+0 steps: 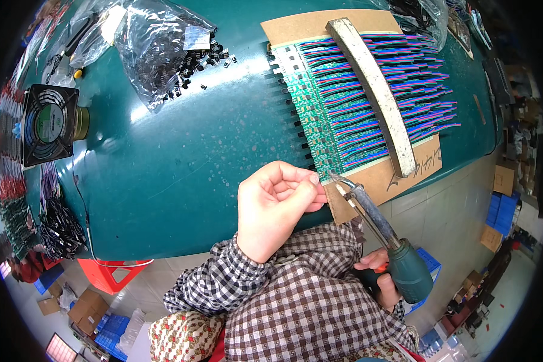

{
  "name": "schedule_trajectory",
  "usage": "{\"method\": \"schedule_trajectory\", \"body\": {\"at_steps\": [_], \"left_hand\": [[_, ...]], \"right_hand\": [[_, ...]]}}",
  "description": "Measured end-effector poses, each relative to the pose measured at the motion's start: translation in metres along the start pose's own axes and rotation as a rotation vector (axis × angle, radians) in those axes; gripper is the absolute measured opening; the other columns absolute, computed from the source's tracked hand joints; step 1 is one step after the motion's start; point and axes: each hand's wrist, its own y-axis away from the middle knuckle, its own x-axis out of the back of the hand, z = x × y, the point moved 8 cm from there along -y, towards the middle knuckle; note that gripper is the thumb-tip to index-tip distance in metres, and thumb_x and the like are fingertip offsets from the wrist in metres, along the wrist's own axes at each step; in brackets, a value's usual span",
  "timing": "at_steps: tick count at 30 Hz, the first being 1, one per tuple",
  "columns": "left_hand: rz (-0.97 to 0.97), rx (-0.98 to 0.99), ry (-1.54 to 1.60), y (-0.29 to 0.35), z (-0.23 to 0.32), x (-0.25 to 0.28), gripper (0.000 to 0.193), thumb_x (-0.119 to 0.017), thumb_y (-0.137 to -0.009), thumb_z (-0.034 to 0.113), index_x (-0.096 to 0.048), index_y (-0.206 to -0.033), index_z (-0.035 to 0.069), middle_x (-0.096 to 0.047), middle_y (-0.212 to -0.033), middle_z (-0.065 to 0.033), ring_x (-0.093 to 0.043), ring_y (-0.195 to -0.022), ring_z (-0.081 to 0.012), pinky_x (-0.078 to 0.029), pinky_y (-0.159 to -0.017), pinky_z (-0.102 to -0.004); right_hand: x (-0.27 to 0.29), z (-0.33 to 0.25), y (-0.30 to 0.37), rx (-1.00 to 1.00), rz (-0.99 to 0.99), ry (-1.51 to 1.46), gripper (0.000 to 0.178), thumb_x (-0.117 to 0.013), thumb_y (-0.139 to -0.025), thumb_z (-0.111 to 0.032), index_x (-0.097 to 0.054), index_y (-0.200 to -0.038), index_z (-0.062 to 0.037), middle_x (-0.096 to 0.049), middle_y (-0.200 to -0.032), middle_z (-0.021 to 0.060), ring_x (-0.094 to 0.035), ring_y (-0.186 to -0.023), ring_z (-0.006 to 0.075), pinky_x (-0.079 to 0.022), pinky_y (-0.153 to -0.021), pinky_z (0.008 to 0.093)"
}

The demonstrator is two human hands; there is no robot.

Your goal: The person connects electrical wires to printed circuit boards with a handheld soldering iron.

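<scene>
My left hand (pixel 277 202) is closed in a pinch at the near left corner of a row of green circuit boards (pixel 317 114). Whatever lies between its thumb and finger is hidden or too small to make out. My right hand (pixel 381 274) is wrapped around a green-bodied soldering gun (pixel 409 271), with an orange-red trigger at the fingers. The gun's bent tip reaches the nearest boards, close to my left fingertips. Small black connectors (pixel 300 134) stick out along the boards' left edge. Black, blue and red wires (pixel 356 130) run right from the boards.
A worn metal bar (pixel 377 99) lies across the wires, above a brown backing board (pixel 368 199). Loose black connectors (pixel 205 60) spill from a clear plastic bag (pixel 145 54) at the back. A square fan (pixel 49 125) and bundled cables (pixel 60 226) are at the left of the green table (pixel 181 163).
</scene>
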Motion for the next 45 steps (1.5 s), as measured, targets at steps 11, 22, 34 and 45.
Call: {"method": "schedule_trajectory", "body": {"at_steps": [11, 22, 34, 45], "left_hand": [[0.002, -0.005, -0.009, 0.0, 0.001, -0.001, 0.014, -0.056, -0.082, 0.008, -0.053, -0.084, -0.005, -0.062, -0.077, -0.0149, -0.063, -0.069, -0.0195, -0.053, -0.06, -0.0261], [0.011, -0.011, -0.015, -0.001, 0.0, -0.001, 0.013, -0.056, -0.082, 0.008, -0.053, -0.084, -0.005, -0.061, -0.076, -0.0143, -0.063, -0.068, -0.0193, -0.053, -0.06, -0.0263], [0.009, -0.013, -0.031, -0.001, 0.0, -0.001, 0.01, -0.059, -0.079, 0.004, -0.054, -0.085, -0.004, -0.061, -0.076, -0.011, -0.063, -0.068, -0.0159, -0.052, -0.06, -0.0232], [-0.07, -0.01, -0.16, 0.008, 0.008, -0.004, 0.03, -0.06, -0.077, 0.001, -0.045, -0.103, -0.002, -0.056, -0.089, -0.0103, -0.059, -0.078, -0.0124, -0.051, -0.067, -0.0231]], "right_hand": [[0.004, 0.004, 0.001, 0.017, 0.029, -0.1, 0.041, -0.06, -0.077, -0.03, -0.046, -0.087, 0.0067, -0.052, -0.082, 0.0165, -0.056, -0.073, 0.0234, -0.052, -0.068, 0.0336], [0.004, 0.008, 0.0, 0.007, -0.069, -0.241, 0.026, -0.059, -0.078, -0.02, -0.048, -0.092, -0.0014, -0.05, -0.092, 0.013, -0.052, -0.088, 0.0223, -0.047, -0.079, 0.0386], [0.009, 0.001, -0.006, 0.058, 0.062, -0.136, 0.041, -0.058, -0.078, -0.033, -0.046, -0.085, 0.0052, -0.05, -0.079, 0.0157, -0.055, -0.069, 0.0218, -0.053, -0.064, 0.0335], [0.024, -0.02, -0.022, 0.262, 0.086, -0.395, 0.035, -0.053, -0.081, -0.027, -0.044, -0.096, 0.0034, -0.048, -0.079, 0.0107, -0.054, -0.077, 0.0209, -0.054, -0.061, 0.0329]]}}
